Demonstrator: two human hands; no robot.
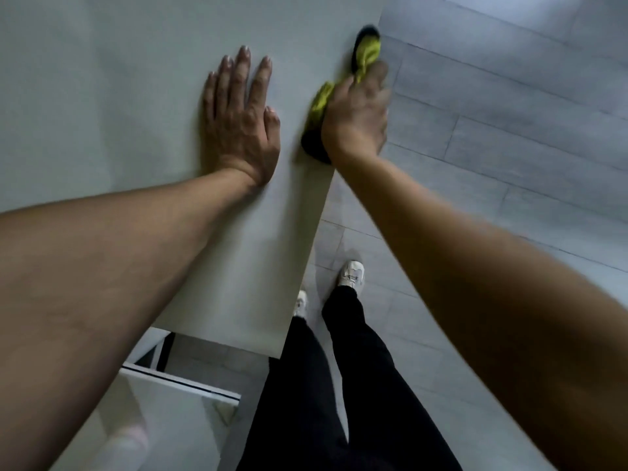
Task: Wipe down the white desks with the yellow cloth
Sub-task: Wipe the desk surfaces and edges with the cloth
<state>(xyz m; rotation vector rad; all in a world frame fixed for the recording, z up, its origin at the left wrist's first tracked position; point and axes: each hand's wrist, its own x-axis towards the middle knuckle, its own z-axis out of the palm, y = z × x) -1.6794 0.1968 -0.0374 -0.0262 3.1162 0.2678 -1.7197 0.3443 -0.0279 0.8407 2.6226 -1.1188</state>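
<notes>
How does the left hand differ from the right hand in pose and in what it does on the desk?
The left hand lies flat with straight, spread fingers; the right hand has its fingers curled over the yellow cloth. The left hand holds nothing; the right hand grips that cloth. The left hand rests further in on the white desk; the right hand is at its right edge. Both are bare and on the same desk.

R hand (355, 113) grips cloth (365, 57), desk (119, 96) edge.
</notes>
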